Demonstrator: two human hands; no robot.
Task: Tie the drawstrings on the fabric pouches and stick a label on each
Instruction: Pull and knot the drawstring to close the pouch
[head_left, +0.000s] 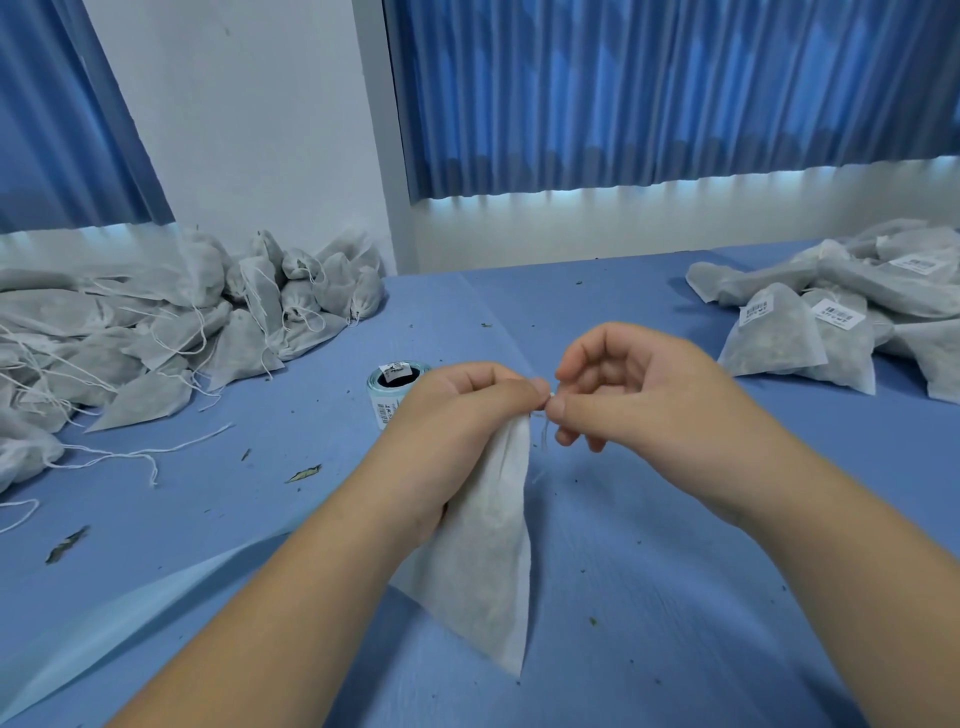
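Your left hand (457, 415) holds one pouch (483, 561) up over the desk (649, 597). Its grip is closed round the top of the pouch, where the cloth is bunched in. The rest of the pouch hangs down and its low corner is near the desk or on it; I cannot tell which.

Your right hand (639, 410) is just beside the left one. Its thumb and first finger are pinched on the string (544, 439), right at the neck of the pouch. A short end of string hangs below.

I think you are in the middle of the knot. No label shows on this pouch.

The pouch looks soft and light. The cloth is thin and will fold or slip if you hold it by the loose part, so keep your grip at the neck. The string is thin too and could slide out of your fingers. Pinch it close to the knot and pull gently, so the cloth does not tear.

The roll of labels (387, 397) stands on the desk just behind your left hand. The untied pile (156, 332) lies far to your left. The labelled pile (810, 322) lies to your right. Small leaf bits (304, 474) are on the desk.
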